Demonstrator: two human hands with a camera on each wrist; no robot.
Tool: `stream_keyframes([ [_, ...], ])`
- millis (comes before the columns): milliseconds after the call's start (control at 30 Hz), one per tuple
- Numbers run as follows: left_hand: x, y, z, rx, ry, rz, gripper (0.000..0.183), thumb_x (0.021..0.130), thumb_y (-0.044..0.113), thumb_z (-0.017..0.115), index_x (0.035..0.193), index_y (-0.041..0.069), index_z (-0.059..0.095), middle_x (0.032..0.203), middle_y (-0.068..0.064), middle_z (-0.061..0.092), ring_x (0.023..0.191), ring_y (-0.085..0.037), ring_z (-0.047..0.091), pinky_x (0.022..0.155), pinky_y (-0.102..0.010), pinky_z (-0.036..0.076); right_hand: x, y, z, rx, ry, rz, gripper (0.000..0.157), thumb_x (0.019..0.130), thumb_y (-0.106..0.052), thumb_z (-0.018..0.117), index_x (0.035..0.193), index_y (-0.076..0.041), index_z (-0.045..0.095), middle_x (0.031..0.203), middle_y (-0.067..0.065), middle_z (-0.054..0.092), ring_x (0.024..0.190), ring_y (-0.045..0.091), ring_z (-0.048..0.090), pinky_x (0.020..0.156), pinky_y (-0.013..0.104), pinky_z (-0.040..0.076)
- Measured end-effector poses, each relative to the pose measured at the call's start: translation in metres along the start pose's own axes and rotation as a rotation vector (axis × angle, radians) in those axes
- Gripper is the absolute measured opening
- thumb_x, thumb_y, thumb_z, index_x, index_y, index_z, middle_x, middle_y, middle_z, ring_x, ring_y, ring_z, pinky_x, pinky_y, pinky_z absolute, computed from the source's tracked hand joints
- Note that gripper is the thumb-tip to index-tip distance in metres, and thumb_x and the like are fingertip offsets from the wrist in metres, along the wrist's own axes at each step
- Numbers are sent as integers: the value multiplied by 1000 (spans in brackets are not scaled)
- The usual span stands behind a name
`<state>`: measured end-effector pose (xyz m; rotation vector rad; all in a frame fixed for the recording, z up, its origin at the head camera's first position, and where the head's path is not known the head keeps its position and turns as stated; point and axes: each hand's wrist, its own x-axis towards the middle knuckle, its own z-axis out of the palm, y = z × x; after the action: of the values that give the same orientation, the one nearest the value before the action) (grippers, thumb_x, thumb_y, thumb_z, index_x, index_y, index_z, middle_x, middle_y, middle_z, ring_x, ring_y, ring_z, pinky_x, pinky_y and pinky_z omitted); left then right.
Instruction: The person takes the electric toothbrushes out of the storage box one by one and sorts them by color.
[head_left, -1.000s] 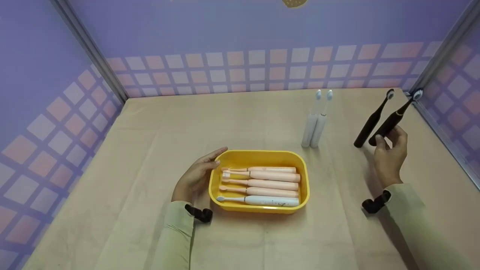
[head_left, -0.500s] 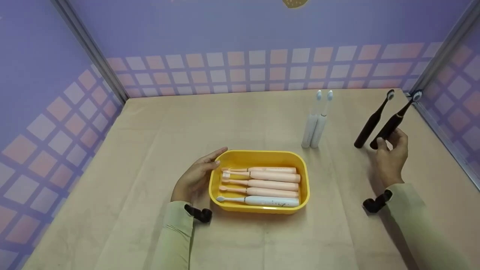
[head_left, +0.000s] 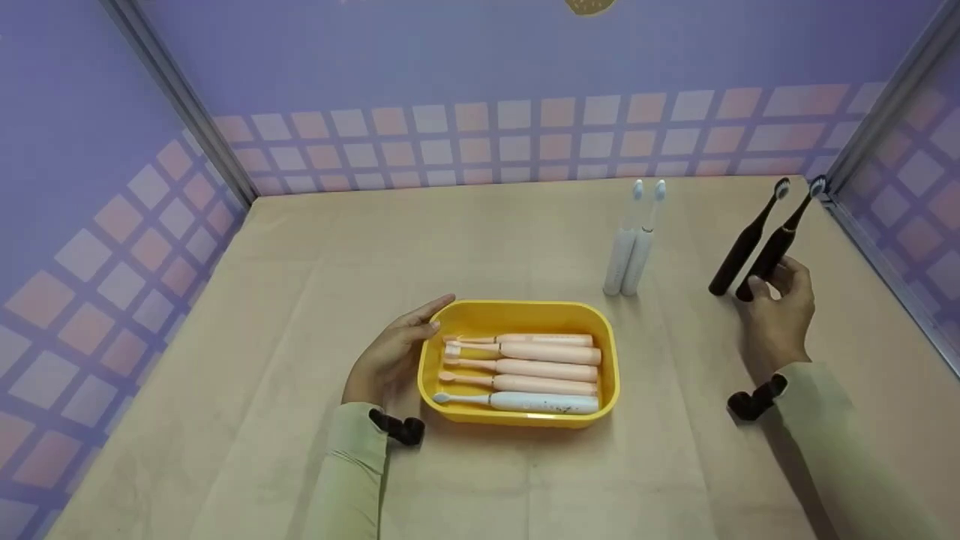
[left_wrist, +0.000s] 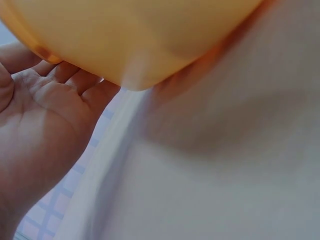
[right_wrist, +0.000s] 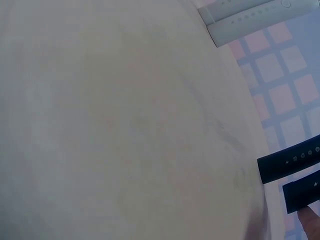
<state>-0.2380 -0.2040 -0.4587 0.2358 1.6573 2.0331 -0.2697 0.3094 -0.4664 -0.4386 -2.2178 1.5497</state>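
Note:
My right hand [head_left: 782, 311] pinches a black electric toothbrush [head_left: 772, 251] near its lower end; it stands upright, close beside a second black electric toothbrush [head_left: 742, 251]. In the right wrist view a fingertip [right_wrist: 310, 220] touches the base of the held toothbrush [right_wrist: 300, 194]. At the left end of a yellow bin [head_left: 517, 309], my left hand [head_left: 394, 345] grips the rim, thumb on the inside edge. The left wrist view shows its fingers behind the bin wall [left_wrist: 125, 40]. Lying in the bin are several pink electric toothbrushes [head_left: 547, 368] and a white patterned one [head_left: 544, 403].
Two white electric toothbrushes [head_left: 628, 255] stand side by side between the bin and the black pair. A cream cloth [head_left: 360, 247] covers the table. Purple checked panels [head_left: 480, 142] wall it in at the back and sides.
My right hand has lowered the black toothbrush slightly and tipped it left, bringing it more in line with the other black one. The left hand and the bin have stayed put.

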Motion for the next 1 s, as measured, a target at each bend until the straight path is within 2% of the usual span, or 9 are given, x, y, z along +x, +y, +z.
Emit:
stream_keyframes([
  [400,0,-1,0,-2,-8,4,54,102,14,41,154,15,25,153,-11,35,137,-24,41,107,-30,42,2,0,-1,-34,-89,74,49,98,-26,52,144,-25,35,143,2,46,136,13,41,116,32,26],
  [633,0,-1,-1,4,-21,13,56,102,14,42,154,14,23,153,-14,35,134,-25,44,105,-30,44,4,2,0,-79,-98,51,49,99,-22,52,145,-18,36,143,8,47,134,17,44,114,32,29],
  [867,0,-1,-2,8,-10,8,55,102,15,43,153,16,26,153,-12,36,133,-23,45,105,-30,44,5,4,0,-109,-113,32,48,99,-21,51,145,-15,36,145,11,46,136,21,42,115,34,31],
  [1000,0,0,-1,22,-19,17,55,102,14,42,154,16,24,153,-14,35,133,-25,46,104,-31,45,4,2,0,-127,-116,-5,48,100,-19,50,145,-10,34,144,14,46,135,23,43,113,35,35],
])
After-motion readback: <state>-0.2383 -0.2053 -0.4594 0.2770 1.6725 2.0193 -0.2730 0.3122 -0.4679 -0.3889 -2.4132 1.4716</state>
